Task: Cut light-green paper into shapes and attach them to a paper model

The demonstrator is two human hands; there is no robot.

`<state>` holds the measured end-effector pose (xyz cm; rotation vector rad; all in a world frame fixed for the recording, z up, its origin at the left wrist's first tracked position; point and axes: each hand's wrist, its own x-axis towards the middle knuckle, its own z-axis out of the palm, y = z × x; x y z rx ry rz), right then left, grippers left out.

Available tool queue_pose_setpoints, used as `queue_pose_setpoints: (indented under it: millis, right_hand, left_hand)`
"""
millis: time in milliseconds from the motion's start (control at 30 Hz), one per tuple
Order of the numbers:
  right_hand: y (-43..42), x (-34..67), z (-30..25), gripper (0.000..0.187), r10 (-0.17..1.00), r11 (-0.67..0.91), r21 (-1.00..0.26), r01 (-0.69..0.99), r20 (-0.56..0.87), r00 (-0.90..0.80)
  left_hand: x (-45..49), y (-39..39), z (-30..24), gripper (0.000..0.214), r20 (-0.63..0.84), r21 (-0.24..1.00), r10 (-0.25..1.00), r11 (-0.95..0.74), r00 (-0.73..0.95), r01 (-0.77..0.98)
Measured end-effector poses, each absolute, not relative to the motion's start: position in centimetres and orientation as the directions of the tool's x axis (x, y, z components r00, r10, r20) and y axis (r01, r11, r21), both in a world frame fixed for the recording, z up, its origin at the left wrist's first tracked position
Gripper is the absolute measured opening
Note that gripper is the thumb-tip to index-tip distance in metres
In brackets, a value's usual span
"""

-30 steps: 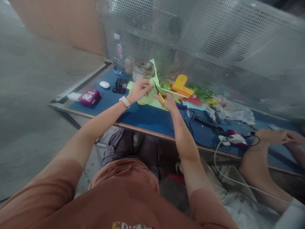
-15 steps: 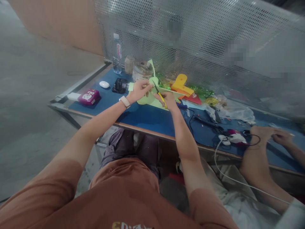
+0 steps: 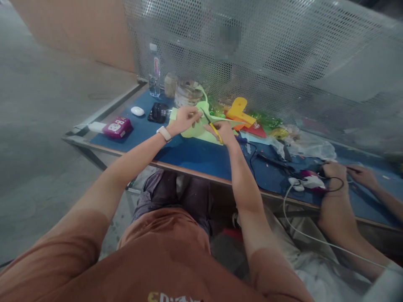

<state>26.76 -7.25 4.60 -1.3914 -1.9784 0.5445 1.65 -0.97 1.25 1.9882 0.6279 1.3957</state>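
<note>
My left hand (image 3: 183, 118) pinches a sheet of light green paper (image 3: 192, 130) and holds it up over the blue table (image 3: 201, 157). Close beside it, my right hand (image 3: 222, 131) grips yellow-handled scissors (image 3: 212, 125) whose dark blades point up into the paper near my left fingers. A pale watch sits on my left wrist. Part of the green sheet curls up behind my hands.
A pink case (image 3: 118, 127), white earbud case (image 3: 137, 111), black object (image 3: 158, 112), bottle (image 3: 154, 71) and jars stand at the left back. Yellow and red pieces (image 3: 241, 113), plastic bags, cables and a pink-white device (image 3: 310, 181) lie right. Another person's hands (image 3: 346, 174) rest far right. A perforated metal screen backs the table.
The upright tip of the green paper has dropped lower and curled. My hands stay close together at the paper. The other person's hands have moved left towards the pink-white device.
</note>
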Motion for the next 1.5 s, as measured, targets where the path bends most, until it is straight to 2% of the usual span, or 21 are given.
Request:
queue_pose_setpoints:
  millis: [333,800,1033,1333,1500]
  right_hand:
    - [-7.2,26.3,4.6,0.096,0.920,0.390,-0.637,0.665,0.294,-0.258]
    - [-7.5,26.1,5.0,0.099,0.913,0.406,-0.638,0.655,0.304,-0.271]
    - [-7.9,26.2,5.3,0.098,0.922,0.388,-0.647,0.656,0.286,-0.263]
    - [-7.8,26.0,5.5,0.091,0.938,0.345,-0.649,0.678,0.267,-0.222]
    - [-7.3,26.0,5.0,0.096,0.911,0.380,-0.587,0.715,0.369,-0.182]
  left_hand:
    - [1.6,-0.7,1.0,0.048,0.574,0.764,0.740,-0.638,0.350,0.098]
    - [1.3,-1.8,1.8,0.059,0.608,0.693,0.694,-0.701,0.386,0.170]
    - [1.5,-1.9,1.9,0.061,0.586,0.726,0.724,-0.669,0.364,0.160]
    - [1.5,-1.3,1.3,0.053,0.570,0.760,0.744,-0.639,0.347,0.121]
    - [1.3,-1.8,2.0,0.050,0.550,0.760,0.772,-0.621,0.319,0.193]
